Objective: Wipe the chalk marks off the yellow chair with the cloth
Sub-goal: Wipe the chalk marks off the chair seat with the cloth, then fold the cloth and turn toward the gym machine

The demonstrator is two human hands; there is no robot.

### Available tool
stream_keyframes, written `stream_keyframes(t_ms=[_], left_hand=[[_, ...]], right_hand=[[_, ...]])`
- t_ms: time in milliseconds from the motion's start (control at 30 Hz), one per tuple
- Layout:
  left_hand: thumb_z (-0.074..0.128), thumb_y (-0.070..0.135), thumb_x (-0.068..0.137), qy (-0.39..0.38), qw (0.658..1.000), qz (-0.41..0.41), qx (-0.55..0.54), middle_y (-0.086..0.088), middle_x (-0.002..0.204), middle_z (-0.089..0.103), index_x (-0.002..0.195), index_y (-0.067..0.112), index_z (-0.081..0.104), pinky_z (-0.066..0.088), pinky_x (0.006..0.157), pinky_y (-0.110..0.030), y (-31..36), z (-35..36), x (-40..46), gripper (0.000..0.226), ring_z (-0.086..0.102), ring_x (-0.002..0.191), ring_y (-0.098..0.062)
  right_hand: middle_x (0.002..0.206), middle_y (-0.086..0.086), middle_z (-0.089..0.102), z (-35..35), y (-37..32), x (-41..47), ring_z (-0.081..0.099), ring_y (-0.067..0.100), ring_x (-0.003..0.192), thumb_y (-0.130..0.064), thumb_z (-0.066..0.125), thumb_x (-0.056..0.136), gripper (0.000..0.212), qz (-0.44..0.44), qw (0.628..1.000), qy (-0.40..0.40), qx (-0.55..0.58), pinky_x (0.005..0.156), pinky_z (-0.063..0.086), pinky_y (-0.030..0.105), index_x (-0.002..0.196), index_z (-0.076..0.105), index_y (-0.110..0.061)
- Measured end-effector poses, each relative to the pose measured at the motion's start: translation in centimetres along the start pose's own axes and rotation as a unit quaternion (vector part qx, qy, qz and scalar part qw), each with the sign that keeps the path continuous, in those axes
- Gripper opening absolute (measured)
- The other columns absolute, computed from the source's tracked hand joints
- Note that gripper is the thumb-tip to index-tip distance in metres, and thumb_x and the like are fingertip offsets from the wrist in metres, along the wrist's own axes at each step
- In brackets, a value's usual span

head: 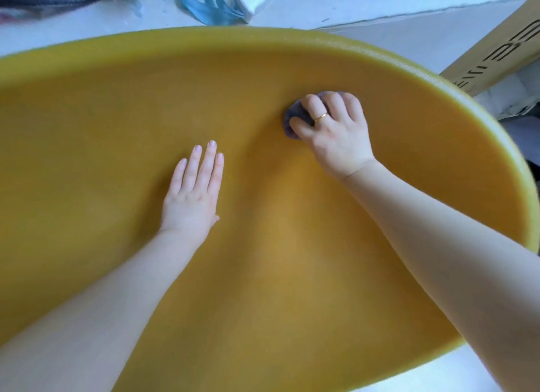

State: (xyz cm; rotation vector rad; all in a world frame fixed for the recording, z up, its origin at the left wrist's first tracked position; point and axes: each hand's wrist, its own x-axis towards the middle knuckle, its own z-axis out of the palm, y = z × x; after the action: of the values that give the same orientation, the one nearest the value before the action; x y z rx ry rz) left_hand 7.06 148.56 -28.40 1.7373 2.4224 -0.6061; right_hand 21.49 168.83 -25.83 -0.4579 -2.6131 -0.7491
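The smooth, matte yellow moulded chair shell (117, 123) fills nearly the whole frame, a broad shallow scoop with a thick rounded rim curving across the top and down the right side. My left hand (194, 193) lies flat on it at centre, palm down, fingers straight and close together, holding nothing. My right hand (333, 129), with a thin gold ring (320, 117) on one finger, is curled over a small bunched purple-grey cloth (293, 120) and presses it against the shell in the upper right, just below the rim; only the cloth's fuzzy left edge and a bit above my knuckles show. I can make out no chalk marks on the yellow surface. Beyond the rim, a crumpled blue fabric strip (210, 6) lies on the pale floor (102, 20) at top centre. A long tan cardboard box (496, 56) slants in at the upper right; its dark printed letters are too cropped to read.
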Motion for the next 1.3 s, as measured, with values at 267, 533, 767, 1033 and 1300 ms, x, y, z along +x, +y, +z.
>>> stream_keyframes(t_ms=[267,533,767,1033,1300], left_hand=[[0.070,0.041,0.077,0.024,0.991,0.031,-0.131,-0.014,0.155,-0.005,0.147,0.005,0.015,0.003,0.115,-0.039,0.3,0.3,-2.4,0.096,0.002,0.144,-0.031],[0.037,0.030,0.099,-0.104,0.939,0.022,-0.328,-0.003,0.157,0.003,0.142,0.017,0.033,0.013,0.114,-0.031,-0.9,-2.8,-8.4,0.046,0.008,0.144,-0.019],[0.036,0.040,0.098,-0.221,0.575,-0.177,-0.767,-0.003,0.106,0.062,0.110,0.023,0.054,0.046,0.088,-0.034,-3.8,-12.3,-15.4,0.027,0.060,0.097,-0.023],[0.051,0.009,0.092,-0.158,0.595,-0.165,-0.771,0.002,0.080,0.060,0.084,0.019,0.056,0.048,0.070,-0.020,-7.5,-21.4,-26.0,0.014,0.058,0.074,-0.010],[0.049,-0.003,0.090,-0.037,0.561,-0.243,-0.790,-0.015,0.074,0.058,0.084,0.007,0.056,0.045,0.062,-0.029,-3.5,-22.6,-39.7,0.013,0.051,0.058,-0.023]], right_hand=[[0.092,0.008,0.050,-0.6,-3.1,-10.1,0.042,0.027,0.083,-0.016,0.052,0.073,0.015,-0.022,0.950,-0.296,0.094,0.069,0.031,0.036,0.064,0.063,-0.021],[0.113,0.008,0.046,-10.5,-11.3,-6.0,0.048,0.031,0.101,-0.005,0.050,0.086,0.035,0.135,0.724,-0.534,0.414,0.069,0.041,0.030,0.111,0.061,-0.026],[0.093,0.005,0.043,-23.0,-10.8,2.0,0.055,0.022,0.058,-0.002,0.055,0.082,0.024,0.288,0.635,-0.376,0.611,0.031,0.046,0.031,0.099,0.057,-0.019],[0.091,0.004,0.056,-36.1,-5.2,5.0,0.056,0.012,0.052,0.001,0.058,0.084,0.032,0.289,0.531,-0.412,0.682,0.035,0.041,0.019,0.108,0.049,-0.018],[0.078,0.004,0.061,-41.9,-5.4,1.2,0.056,0.014,0.065,-0.005,0.064,0.082,0.014,0.154,0.551,-0.510,0.642,0.056,0.045,0.019,0.083,0.060,-0.018]])
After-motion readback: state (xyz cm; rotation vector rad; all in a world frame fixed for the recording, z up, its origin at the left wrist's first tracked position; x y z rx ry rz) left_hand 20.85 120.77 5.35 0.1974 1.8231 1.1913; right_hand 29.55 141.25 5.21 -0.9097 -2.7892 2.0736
